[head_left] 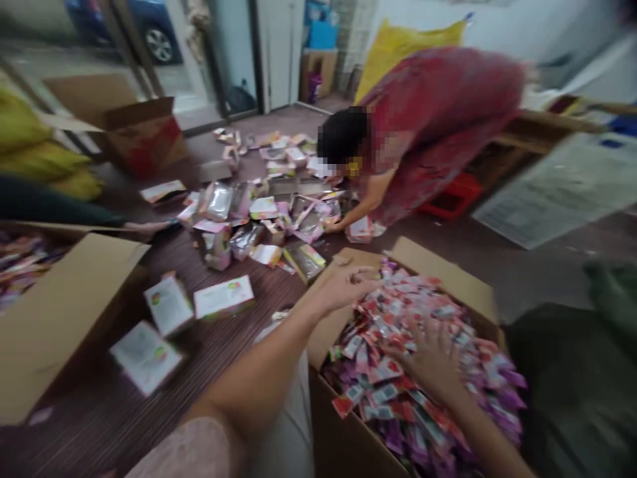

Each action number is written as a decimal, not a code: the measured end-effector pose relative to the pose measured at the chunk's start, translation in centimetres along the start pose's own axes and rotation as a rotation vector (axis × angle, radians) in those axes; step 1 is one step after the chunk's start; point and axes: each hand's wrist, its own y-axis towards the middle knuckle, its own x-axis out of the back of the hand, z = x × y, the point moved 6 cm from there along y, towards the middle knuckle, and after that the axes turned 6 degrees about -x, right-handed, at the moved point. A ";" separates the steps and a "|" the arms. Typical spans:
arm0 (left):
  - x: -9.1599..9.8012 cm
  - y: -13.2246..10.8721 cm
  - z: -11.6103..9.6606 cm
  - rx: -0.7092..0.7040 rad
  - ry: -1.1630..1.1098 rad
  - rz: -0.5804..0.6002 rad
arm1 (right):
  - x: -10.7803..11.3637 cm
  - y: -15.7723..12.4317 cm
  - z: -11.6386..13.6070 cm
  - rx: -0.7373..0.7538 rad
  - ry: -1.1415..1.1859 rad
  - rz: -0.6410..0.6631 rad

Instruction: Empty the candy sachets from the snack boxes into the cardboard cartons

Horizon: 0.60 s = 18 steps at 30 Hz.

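A large open cardboard box (440,272) stands at the lower right, heaped with small red, white and purple packets (393,392). My left hand (351,285) hovers over the box's far left edge, its fingers loosely curled and apart, with nothing visible in them. Over the middle of the heap, my right hand (432,352) is spread with the palm down, touching or just above the packets; motion blurs its fingers. Several white printed cartons (223,297) lie on the floor left of my left arm.
Opened cartons (263,209) litter the floor ahead, where a person in red (438,113) bends over them. Another box (74,312) of packets is at left, beside someone's outstretched leg (60,206). A brown box (144,139) and a red basket (452,196) stand farther back.
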 end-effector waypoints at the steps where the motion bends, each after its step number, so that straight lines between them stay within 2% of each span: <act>1: 2.5 -0.1 1.1 -0.014 0.082 -0.035 | -4.0 -0.9 1.9 0.054 -0.084 0.097; 2: 5.2 -0.3 2.6 -0.014 0.180 -0.066 | -7.2 -1.8 3.1 0.060 -0.143 0.180; 4: 11.2 -1.2 7.2 0.085 0.386 -0.161 | -11.5 -2.8 3.8 0.034 -0.192 0.271; 7: 19.4 -3.3 16.1 0.320 0.622 -0.241 | -13.9 -2.4 2.9 0.018 -0.197 0.265; 10: 24.9 -5.4 25.0 0.529 0.780 -0.198 | -14.7 -1.7 1.8 0.027 -0.203 0.254; 12: 26.9 -6.1 29.8 0.618 0.934 -0.077 | -15.0 -1.7 1.4 0.016 -0.238 0.242; 14: 27.7 -6.3 33.9 0.698 1.128 0.138 | -15.3 -1.9 1.3 0.018 -0.290 0.247; 16: 27.9 -6.3 36.9 0.742 1.264 0.314 | -15.6 -2.2 1.2 0.019 -0.350 0.262; 18: 27.5 -6.0 38.3 0.720 1.311 0.337 | -15.8 -2.3 1.1 0.016 -0.423 0.271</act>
